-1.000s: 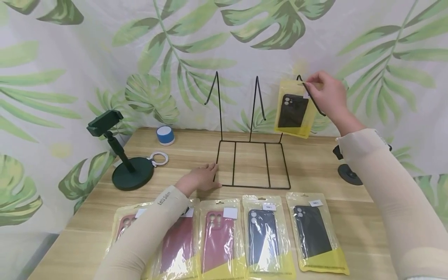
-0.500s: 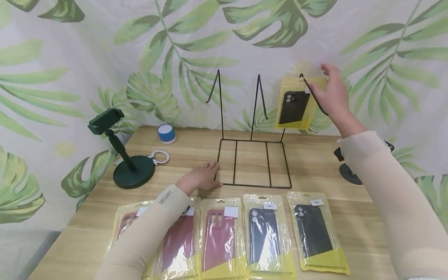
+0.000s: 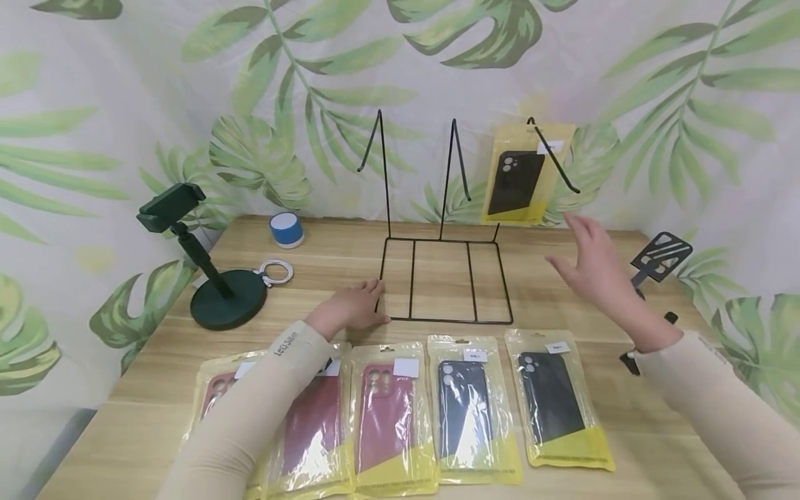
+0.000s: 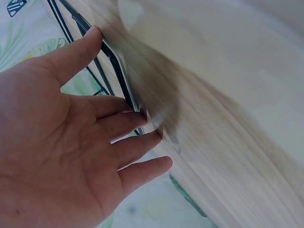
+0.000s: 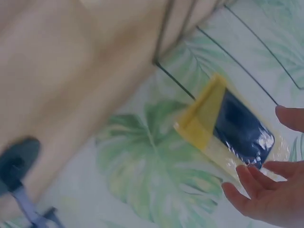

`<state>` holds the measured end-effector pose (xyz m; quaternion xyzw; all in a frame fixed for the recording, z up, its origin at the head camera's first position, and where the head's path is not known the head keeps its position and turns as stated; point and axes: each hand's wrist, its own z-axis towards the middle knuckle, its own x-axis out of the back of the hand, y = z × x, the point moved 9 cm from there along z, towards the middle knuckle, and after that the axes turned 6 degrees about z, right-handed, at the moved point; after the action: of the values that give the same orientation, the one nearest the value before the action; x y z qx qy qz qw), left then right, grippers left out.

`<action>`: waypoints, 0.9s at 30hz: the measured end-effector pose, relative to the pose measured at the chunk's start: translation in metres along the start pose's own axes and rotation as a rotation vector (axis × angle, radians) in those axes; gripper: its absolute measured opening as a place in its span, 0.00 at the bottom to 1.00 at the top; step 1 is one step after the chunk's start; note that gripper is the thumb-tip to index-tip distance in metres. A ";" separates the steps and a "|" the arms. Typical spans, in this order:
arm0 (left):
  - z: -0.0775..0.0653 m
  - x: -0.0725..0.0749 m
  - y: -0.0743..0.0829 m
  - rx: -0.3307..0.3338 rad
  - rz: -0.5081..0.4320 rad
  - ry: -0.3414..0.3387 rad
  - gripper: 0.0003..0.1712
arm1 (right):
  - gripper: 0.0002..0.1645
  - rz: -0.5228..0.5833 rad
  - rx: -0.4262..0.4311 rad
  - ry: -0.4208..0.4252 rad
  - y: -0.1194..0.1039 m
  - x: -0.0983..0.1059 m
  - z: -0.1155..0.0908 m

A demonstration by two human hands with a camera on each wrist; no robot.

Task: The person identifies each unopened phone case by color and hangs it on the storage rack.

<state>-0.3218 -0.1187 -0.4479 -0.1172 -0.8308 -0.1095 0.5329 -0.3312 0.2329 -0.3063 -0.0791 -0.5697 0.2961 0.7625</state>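
A black wire rack [image 3: 444, 321] with three upright hooks stands on the table. From its right hook hangs a packaged black phone case [image 3: 515, 182] in a clear and yellow pouch. My right hand [image 3: 596, 274] is below and right of that pouch, holding nothing, its thumb and fingers spread apart. My left hand [image 3: 353, 305] rests at the front left corner of the rack base; in the left wrist view the thumb and fingertips [image 4: 92, 35] touch the black wire, fingers fairly straight. Along the front lie pouches with a black case [image 3: 550, 396], a dark blue case [image 3: 465, 410] and red cases [image 3: 386, 417].
At the left stand a dark green phone stand [image 3: 228, 298], a coiled white cable [image 3: 276, 272] and a small blue and white cylinder [image 3: 287, 230]. Another black phone stand [image 3: 661, 257] is at the right, partly behind my right arm. A leaf-patterned cloth [image 3: 312, 90] hangs behind the table.
My right hand has let go of the pouch, which now hangs on the right hook, and has moved down and away from it. My left hand stays at the rack's corner.
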 end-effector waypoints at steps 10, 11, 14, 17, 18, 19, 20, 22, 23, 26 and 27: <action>0.002 0.000 0.000 -0.005 0.011 -0.004 0.49 | 0.32 -0.042 -0.035 -0.305 0.016 -0.053 -0.053; 0.002 0.000 0.000 -0.005 0.010 -0.004 0.48 | 0.31 -0.053 -0.036 -0.335 0.018 -0.058 -0.057; 0.002 0.001 0.000 -0.004 0.011 -0.004 0.48 | 0.27 -0.066 -0.046 -0.405 0.025 -0.070 -0.067; 0.002 0.001 0.001 -0.005 0.016 -0.003 0.48 | 0.25 -0.073 -0.067 -0.443 0.034 -0.077 -0.073; 0.001 0.001 0.001 -0.006 0.017 -0.003 0.48 | 0.25 -0.076 -0.075 -0.456 0.037 -0.079 -0.074; 0.001 0.001 0.001 -0.006 0.019 -0.003 0.48 | 0.25 -0.081 -0.081 -0.466 0.040 -0.080 -0.075; 0.001 0.001 0.001 -0.006 0.020 -0.003 0.48 | 0.24 -0.081 -0.092 -0.479 0.043 -0.080 -0.077; 0.000 0.002 0.002 -0.004 0.021 -0.007 0.48 | 0.23 -0.072 -0.110 -0.502 0.048 -0.081 -0.078; 0.000 0.002 0.002 -0.002 0.020 -0.009 0.48 | 0.23 -0.060 -0.125 -0.514 0.052 -0.082 -0.079; -0.001 0.003 0.002 0.000 0.021 -0.011 0.48 | 0.18 -0.012 -0.177 -0.543 0.060 -0.084 -0.082; -0.001 0.003 0.003 0.001 0.023 -0.011 0.48 | 0.16 -0.005 -0.185 -0.549 0.062 -0.085 -0.082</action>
<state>-0.3214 -0.1164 -0.4443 -0.1272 -0.8325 -0.1023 0.5295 -0.2934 0.2554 -0.4321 -0.0641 -0.7795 0.2514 0.5702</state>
